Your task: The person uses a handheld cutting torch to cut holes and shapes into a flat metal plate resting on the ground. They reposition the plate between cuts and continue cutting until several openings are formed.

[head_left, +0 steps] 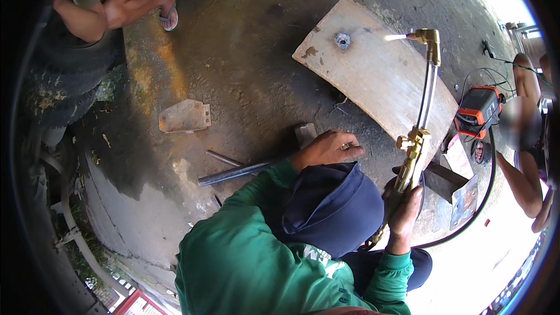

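Observation:
Neither my left hand nor my right hand is identifiable. Below me a crouching co-worker in green [233,256] and a dark head covering grips a brass cutting torch [415,146] in the right hand [403,216]. Its white flame [395,37] points left over a rusty steel plate [373,81], near a ragged spot [342,41]. The co-worker's left hand [329,149] has bent fingers and hovers left of the torch.
People sit at upper left [122,6] and right [522,186]. An orange-black machine [478,111] with cables and hose stands right. A metal bracket [184,116], bars [233,173] and bent sheet metal [449,184] lie around. Tyres [64,76] and pipe [76,227] are left.

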The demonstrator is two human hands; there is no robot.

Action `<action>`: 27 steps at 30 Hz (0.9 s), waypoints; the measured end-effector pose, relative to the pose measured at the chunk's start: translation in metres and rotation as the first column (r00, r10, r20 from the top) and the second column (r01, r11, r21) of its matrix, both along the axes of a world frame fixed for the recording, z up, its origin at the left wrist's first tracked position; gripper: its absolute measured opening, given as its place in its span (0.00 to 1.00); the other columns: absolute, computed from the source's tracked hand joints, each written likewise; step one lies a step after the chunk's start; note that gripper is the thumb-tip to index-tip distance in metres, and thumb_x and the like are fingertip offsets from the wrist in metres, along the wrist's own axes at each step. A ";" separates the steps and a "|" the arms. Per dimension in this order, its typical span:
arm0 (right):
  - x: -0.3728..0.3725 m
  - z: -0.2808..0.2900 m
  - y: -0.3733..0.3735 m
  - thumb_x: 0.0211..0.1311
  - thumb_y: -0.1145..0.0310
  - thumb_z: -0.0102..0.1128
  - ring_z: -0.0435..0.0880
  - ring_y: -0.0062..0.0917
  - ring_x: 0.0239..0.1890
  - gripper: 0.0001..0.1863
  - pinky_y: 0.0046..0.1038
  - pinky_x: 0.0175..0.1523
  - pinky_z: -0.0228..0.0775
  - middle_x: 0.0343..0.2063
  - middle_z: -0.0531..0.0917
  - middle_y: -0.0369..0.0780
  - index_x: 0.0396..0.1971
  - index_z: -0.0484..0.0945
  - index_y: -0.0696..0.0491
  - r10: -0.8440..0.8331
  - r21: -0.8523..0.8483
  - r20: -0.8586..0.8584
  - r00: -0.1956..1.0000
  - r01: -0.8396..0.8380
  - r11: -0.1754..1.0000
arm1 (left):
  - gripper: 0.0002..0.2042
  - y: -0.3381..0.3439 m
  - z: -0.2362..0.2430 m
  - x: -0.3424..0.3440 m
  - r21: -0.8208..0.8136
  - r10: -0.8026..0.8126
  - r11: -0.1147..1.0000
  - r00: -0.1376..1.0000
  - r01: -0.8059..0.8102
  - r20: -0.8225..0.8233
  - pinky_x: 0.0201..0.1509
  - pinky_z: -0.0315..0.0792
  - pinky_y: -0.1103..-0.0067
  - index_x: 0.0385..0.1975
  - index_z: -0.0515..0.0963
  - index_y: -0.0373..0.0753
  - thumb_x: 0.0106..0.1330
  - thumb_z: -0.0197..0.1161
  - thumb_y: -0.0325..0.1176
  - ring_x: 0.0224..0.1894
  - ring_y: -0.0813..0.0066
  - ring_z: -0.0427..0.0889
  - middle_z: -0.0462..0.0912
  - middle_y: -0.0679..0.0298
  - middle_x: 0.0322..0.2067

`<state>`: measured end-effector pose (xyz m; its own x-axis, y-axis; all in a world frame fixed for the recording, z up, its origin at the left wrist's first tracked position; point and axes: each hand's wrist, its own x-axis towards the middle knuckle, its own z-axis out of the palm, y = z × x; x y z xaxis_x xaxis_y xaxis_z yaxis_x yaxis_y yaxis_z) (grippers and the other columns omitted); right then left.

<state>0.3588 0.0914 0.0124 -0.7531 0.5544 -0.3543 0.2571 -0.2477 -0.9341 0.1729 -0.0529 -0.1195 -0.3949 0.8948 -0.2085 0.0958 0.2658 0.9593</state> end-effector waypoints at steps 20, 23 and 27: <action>-0.049 -0.023 -0.008 0.73 0.34 0.42 0.72 0.18 0.18 0.38 0.22 0.23 0.62 0.19 0.75 0.35 0.51 0.76 0.60 0.153 -0.172 0.185 0.971 -0.121 0.978 | 0.22 0.012 0.016 -0.009 0.460 -0.168 0.882 0.844 -0.102 0.510 0.57 0.74 0.73 0.53 0.79 0.31 0.79 0.55 0.47 0.50 0.72 0.82 0.85 0.57 0.44; -0.047 -0.023 -0.007 0.73 0.33 0.41 0.72 0.19 0.18 0.38 0.22 0.23 0.62 0.19 0.75 0.35 0.49 0.76 0.58 0.166 -0.126 0.196 0.966 -0.143 0.982 | 0.22 0.015 0.019 -0.011 0.444 -0.186 0.895 0.873 -0.038 0.451 0.56 0.74 0.73 0.54 0.79 0.32 0.78 0.55 0.47 0.49 0.72 0.82 0.86 0.58 0.43; -0.050 -0.025 -0.010 0.74 0.33 0.40 0.70 0.19 0.18 0.36 0.22 0.24 0.61 0.19 0.74 0.35 0.47 0.75 0.57 0.164 -0.133 0.200 0.966 -0.139 0.981 | 0.21 0.012 0.031 -0.012 0.326 -0.110 0.943 0.855 -0.072 0.507 0.53 0.75 0.72 0.52 0.79 0.32 0.78 0.56 0.46 0.47 0.71 0.83 0.86 0.57 0.42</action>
<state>0.3093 0.0811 -0.0124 -0.7274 0.3852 -0.5679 0.4860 -0.2950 -0.8227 0.1609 -0.0404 -0.0881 -0.2953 0.9525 -0.0751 -0.4298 -0.0623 0.9008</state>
